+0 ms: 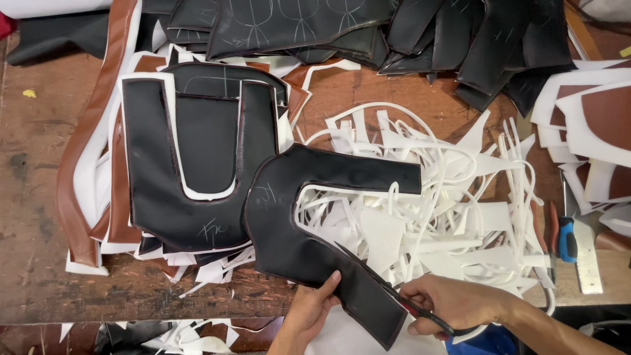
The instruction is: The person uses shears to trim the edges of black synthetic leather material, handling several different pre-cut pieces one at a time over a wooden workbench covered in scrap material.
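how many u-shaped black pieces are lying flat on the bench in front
2: one black U-shaped piece on the stack at left with white foam edging, one trimmed piece at centre, held by the left hand while the right hand works scissors. More may lie hidden in the stack.

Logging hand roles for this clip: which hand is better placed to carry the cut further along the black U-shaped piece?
Right. The right hand holds the scissors, blades already at the black U-shaped piece. The left hand only pinches the piece's lower edge, steadying it.

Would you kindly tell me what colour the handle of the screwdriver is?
The screwdriver has a blue and black handle, seen in the head view.
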